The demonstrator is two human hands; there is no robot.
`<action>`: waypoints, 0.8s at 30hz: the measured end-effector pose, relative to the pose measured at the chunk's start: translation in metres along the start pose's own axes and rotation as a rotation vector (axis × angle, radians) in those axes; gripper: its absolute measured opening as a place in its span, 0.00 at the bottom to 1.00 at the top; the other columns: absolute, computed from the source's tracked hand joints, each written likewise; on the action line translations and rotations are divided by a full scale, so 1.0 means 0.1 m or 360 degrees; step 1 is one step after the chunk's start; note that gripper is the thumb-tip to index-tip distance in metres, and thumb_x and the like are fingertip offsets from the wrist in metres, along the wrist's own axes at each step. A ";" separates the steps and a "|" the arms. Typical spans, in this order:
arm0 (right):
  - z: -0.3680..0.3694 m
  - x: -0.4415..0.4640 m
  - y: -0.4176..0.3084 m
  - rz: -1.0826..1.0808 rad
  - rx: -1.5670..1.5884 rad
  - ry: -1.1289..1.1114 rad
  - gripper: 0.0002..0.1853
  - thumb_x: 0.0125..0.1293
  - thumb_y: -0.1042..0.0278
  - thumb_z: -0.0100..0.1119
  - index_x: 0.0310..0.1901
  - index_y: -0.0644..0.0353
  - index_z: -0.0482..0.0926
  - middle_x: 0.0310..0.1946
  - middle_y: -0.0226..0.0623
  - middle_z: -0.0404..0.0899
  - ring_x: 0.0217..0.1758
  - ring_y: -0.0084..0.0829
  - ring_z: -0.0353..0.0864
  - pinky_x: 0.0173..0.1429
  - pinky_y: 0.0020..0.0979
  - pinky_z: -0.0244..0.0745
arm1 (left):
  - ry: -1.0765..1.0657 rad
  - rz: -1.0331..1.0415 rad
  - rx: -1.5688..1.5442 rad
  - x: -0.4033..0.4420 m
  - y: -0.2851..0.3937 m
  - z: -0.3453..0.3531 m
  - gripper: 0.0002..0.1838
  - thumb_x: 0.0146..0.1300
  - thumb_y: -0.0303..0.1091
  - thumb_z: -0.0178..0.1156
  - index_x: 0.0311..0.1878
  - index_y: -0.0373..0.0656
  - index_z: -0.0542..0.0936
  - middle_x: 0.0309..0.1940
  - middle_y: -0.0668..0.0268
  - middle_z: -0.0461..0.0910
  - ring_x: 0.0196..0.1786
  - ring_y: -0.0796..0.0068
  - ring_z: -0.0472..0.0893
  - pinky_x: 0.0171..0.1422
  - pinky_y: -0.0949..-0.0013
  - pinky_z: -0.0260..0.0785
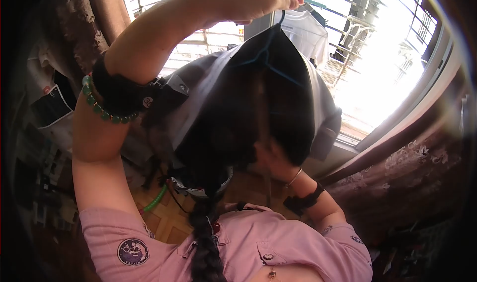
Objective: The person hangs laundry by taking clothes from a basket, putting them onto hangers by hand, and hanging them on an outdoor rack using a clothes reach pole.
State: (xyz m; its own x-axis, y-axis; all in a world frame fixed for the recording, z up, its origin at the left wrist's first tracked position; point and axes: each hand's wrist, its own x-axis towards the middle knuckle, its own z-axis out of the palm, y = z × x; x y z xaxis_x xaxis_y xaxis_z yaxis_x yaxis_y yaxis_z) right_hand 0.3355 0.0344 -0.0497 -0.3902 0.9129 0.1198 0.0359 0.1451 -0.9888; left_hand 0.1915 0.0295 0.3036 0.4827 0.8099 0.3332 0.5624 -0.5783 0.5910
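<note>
Left hand (251, 1): raised; I find its fingers closed at the hook of the hanger (257, 60);
Dark garment (223, 113): hanging from that hanger, before the window (392, 78);
Right hand (276, 160): low at the garment's front; blurred, I cannot tell whether its fingers grip;
Curtain (387, 173): far right;

left fingers (284, 3) hold a hanger (282, 18) bearing a dark garment (223, 115), right fingers (266, 154) lower down.

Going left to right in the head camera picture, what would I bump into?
Green bead bracelet → green coiled cord → black braid → blurry right hand → flowery curtain on the right side.
</note>
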 end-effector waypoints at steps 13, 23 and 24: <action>-0.78 -0.03 -1.03 -0.0372 -0.0055 0.0644 0.12 0.71 0.59 0.54 0.38 0.58 0.68 0.14 0.23 0.64 0.13 0.16 0.65 0.16 0.21 0.62 | 0.1294 0.1121 0.0677 -0.17 -0.03 0.83 0.29 0.67 0.45 0.58 0.62 0.31 0.67 0.56 0.47 0.73 0.61 0.61 0.71 0.63 0.63 0.65; -1.54 0.66 -2.49 -0.0754 0.0071 0.0743 0.15 0.70 0.55 0.54 0.33 0.55 0.63 0.14 0.27 0.61 0.11 0.21 0.63 0.15 0.26 0.63 | 0.0142 0.0514 -0.0785 -0.69 -1.86 2.49 0.26 0.55 0.30 0.65 0.58 0.42 0.70 0.56 0.59 0.72 0.52 0.66 0.73 0.55 0.64 0.66; -1.61 0.75 -2.65 -0.0816 0.0076 0.0721 0.16 0.70 0.54 0.54 0.33 0.55 0.62 0.15 0.26 0.61 0.13 0.20 0.63 0.16 0.25 0.63 | -0.0072 0.0520 -0.0935 -0.74 -2.13 2.70 0.36 0.55 0.39 0.69 0.65 0.42 0.66 0.63 0.59 0.68 0.59 0.64 0.71 0.59 0.62 0.65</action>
State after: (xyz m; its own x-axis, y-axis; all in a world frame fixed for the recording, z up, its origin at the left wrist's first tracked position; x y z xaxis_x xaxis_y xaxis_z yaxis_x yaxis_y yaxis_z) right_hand 0.4443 0.1261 0.2355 0.0766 0.8045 0.5889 -0.0951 0.5939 -0.7989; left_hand 0.2176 0.0661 -0.0453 0.6010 0.5899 0.5394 -0.0701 -0.6333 0.7707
